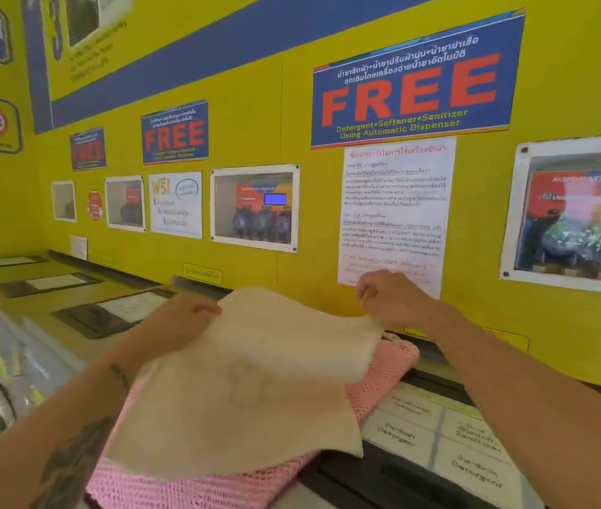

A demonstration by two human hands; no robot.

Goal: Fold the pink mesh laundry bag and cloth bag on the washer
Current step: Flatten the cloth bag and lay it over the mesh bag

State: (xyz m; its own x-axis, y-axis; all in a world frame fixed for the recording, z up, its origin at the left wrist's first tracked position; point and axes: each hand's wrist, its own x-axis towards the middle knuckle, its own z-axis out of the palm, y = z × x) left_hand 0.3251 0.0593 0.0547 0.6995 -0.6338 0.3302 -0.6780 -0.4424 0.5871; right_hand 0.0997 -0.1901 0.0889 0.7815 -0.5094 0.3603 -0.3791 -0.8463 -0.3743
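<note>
A: Where is the pink mesh laundry bag (196,483)?

B: Flat on the washer top (435,431), under both hands.

A: And the soft cream cloth bag (251,383)?

B: Over the pink one, held up. The left hand (185,317) pinches its far left corner. The right hand (387,297) pinches its far right corner.

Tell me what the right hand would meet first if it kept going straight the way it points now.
Probably the white notice sheet on the yellow wall. The right hand, pinching the cream cloth bag, points forward with nothing visible between; depth is unclear.
</note>
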